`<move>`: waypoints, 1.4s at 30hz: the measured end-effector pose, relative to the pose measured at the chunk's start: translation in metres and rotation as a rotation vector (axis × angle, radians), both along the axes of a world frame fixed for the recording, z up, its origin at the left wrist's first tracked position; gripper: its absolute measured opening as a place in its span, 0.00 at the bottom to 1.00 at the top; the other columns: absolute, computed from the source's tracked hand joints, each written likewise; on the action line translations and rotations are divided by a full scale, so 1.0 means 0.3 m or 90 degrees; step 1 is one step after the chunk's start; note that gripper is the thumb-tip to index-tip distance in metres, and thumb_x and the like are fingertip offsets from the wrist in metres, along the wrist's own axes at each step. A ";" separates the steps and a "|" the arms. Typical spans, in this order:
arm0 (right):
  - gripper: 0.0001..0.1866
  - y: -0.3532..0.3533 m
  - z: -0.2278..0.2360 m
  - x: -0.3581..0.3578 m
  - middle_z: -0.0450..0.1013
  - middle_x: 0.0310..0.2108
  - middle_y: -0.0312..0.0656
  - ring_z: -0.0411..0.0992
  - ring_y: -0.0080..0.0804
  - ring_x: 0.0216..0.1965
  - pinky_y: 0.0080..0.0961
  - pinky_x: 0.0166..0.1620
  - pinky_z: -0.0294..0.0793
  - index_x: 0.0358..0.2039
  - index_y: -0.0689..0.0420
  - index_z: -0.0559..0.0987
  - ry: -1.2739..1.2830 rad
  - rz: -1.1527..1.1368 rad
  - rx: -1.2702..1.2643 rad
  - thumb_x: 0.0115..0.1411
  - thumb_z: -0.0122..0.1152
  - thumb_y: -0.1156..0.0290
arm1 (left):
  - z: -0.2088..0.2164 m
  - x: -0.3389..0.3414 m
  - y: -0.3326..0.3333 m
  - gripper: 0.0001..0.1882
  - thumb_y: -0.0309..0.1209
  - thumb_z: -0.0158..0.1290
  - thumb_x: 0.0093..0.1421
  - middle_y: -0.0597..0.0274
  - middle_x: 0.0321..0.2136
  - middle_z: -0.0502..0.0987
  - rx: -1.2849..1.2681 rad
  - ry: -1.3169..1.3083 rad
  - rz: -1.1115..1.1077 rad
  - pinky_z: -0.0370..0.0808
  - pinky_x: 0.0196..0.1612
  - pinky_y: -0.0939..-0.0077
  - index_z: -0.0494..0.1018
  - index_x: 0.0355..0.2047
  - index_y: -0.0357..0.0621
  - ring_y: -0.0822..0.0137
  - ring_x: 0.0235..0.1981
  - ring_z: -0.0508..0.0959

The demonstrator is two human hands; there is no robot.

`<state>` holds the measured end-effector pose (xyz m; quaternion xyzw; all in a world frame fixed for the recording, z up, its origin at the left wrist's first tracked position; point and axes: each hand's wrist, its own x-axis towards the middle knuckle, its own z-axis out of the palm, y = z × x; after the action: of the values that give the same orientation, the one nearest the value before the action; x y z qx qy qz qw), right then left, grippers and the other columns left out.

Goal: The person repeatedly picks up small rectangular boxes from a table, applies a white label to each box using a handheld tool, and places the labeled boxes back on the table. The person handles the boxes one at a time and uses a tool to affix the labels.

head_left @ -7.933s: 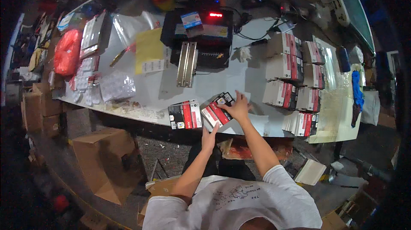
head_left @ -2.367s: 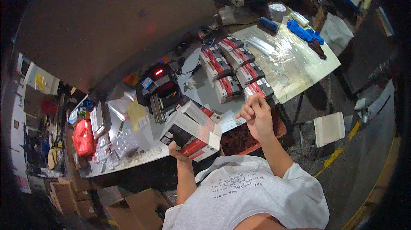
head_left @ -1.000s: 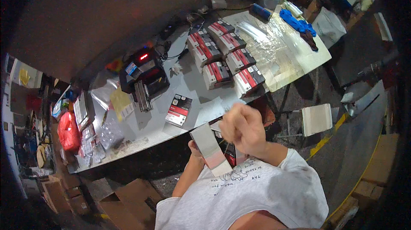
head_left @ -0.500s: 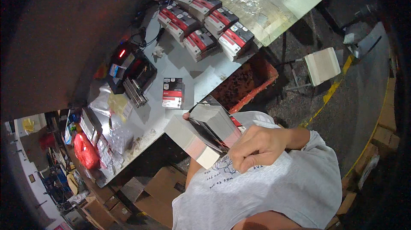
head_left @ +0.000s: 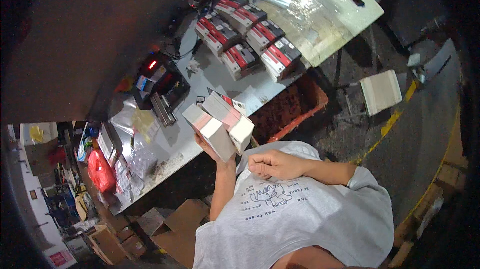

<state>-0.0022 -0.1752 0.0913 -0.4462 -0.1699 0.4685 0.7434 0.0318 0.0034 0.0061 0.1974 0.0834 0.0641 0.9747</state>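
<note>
My left hand [head_left: 213, 153] is wrapped round the underside of two thick stacks of printed leaflets, held up at the table's near edge. One stack [head_left: 216, 138] stands nearer, with white and pink page edges. Behind it the other stack [head_left: 231, 119] shows a dark and red cover at its far side, and a gap parts the two at the top. My right hand [head_left: 272, 164] is closed, just right of the stacks and in front of my shirt. Its curled fingers hide whatever may be inside them. Part of another leaflet pile [head_left: 201, 100] peeks out behind the held stacks.
Several black, red and white leaflet stacks [head_left: 240, 59] stand in rows on the grey table [head_left: 175, 156]. A black machine with a red display [head_left: 159, 86], plastic bags [head_left: 142, 156] and a red bag [head_left: 101, 170] lie left. An orange crate [head_left: 300, 114] and a stool [head_left: 381, 92] stand right.
The held stacks have moved up and left, tilted differently, and cover most of the pile on the table. My right hand has come off the stacks; more of my left hand shows.
</note>
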 end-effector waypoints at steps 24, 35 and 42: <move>0.08 -0.290 -0.581 0.216 0.74 0.31 0.42 0.71 0.38 0.36 0.33 0.41 0.67 0.28 0.58 0.76 -0.544 -0.273 -0.736 0.51 0.60 0.66 | -0.015 0.042 0.176 0.32 0.54 0.35 0.57 0.54 0.47 0.71 0.027 0.138 0.093 0.68 0.52 0.57 0.65 0.51 0.43 0.54 0.47 0.72; 0.07 0.014 -0.083 0.243 0.71 0.31 0.44 0.70 0.40 0.35 0.30 0.38 0.70 0.31 0.61 0.75 -0.865 -0.300 -0.329 0.49 0.56 0.76 | 0.026 -0.038 0.115 0.19 0.40 0.47 0.56 0.54 0.35 0.76 0.060 0.207 0.004 0.77 0.39 0.66 0.67 0.43 0.39 0.61 0.34 0.78; 0.15 0.169 -0.031 0.206 0.68 0.30 0.44 0.67 0.35 0.33 0.25 0.37 0.70 0.32 0.66 0.72 -1.254 -0.064 -0.414 0.42 0.54 0.74 | 0.018 -0.087 0.104 0.17 0.39 0.47 0.56 0.58 0.32 0.76 0.124 0.272 -0.102 0.77 0.35 0.70 0.68 0.41 0.42 0.66 0.30 0.78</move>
<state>0.0595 -0.1245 0.0821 -0.8171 -0.5485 -0.1119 0.1376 0.0057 0.0346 0.0115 0.3056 0.2648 -0.0490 0.9133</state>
